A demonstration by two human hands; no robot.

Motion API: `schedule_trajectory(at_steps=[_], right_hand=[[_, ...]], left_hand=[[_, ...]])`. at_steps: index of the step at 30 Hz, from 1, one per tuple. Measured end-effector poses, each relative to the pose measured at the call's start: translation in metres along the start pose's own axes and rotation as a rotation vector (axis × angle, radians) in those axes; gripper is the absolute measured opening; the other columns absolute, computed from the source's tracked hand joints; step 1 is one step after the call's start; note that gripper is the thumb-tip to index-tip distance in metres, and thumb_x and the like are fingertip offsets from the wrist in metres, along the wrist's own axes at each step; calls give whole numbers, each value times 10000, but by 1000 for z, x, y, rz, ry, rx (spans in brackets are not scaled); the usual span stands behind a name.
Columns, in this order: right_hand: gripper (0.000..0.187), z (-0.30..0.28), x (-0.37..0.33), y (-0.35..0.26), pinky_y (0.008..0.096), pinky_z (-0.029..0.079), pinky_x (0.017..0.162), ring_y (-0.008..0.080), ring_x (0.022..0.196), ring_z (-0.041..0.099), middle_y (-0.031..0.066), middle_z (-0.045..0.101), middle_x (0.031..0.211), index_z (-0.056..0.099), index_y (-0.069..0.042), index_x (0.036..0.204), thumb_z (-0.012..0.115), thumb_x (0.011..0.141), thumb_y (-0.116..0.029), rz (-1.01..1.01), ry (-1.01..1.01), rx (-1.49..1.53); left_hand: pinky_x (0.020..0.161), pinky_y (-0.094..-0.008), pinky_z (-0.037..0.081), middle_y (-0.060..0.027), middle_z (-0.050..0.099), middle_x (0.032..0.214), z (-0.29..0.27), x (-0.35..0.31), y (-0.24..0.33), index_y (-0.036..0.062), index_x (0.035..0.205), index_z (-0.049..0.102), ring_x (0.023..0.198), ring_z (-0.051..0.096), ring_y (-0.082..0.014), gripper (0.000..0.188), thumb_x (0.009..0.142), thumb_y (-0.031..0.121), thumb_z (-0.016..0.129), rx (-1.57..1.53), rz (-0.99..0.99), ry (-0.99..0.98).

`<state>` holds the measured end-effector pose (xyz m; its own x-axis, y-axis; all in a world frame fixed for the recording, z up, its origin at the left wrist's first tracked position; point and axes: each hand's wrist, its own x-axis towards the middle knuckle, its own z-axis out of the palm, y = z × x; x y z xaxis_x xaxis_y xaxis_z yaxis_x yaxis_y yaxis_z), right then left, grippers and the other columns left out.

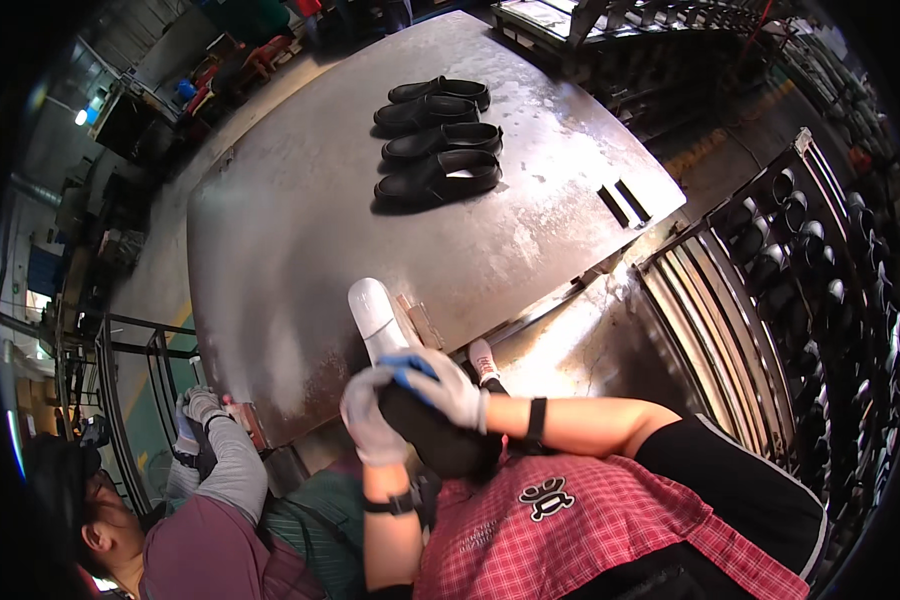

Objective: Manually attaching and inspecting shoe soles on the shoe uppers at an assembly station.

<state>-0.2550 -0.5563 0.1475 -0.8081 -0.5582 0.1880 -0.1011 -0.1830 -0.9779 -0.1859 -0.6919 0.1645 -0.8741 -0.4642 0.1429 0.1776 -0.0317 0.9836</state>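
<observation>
The gloved left hand (372, 418) and right hand (444, 388) held a dark shoe-like piece (438, 437) between them — on the near side of the metal table (290, 250), by a white form (373, 312). A slack grip could probably have let the piece twist or drop.

Co-worker (195, 545) at left, rack (715, 350) at right
Two black strips (612, 207) lie near the counter's (290, 230) right corner; dark footwear (810, 240) crowds the rack.
</observation>
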Motion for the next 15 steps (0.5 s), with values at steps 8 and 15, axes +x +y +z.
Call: schedule_trajectory(at_steps=[8,15], right_hand=[[498,-10,-53,-57,496,347,1106,392,1258,503,182,565,1296,542,-37,1302,611,813,-103,-402,-346,-34],[535,-59,187,66,471,346,1115,285,1388,396,112,430,1482,465,-251,1403,557,878,-209,-1083,-880,-1144]], left_hand=[[893,-326,477,-108,661,1015,17,-95,73,12,1128,640,967,626,-220,323,945,257,537,-21,-612,269],[723,-330,488,-93,672,888,-53,-22,93,-31,948,686,794,605,-183,374,983,286,491,505,-80,314]])
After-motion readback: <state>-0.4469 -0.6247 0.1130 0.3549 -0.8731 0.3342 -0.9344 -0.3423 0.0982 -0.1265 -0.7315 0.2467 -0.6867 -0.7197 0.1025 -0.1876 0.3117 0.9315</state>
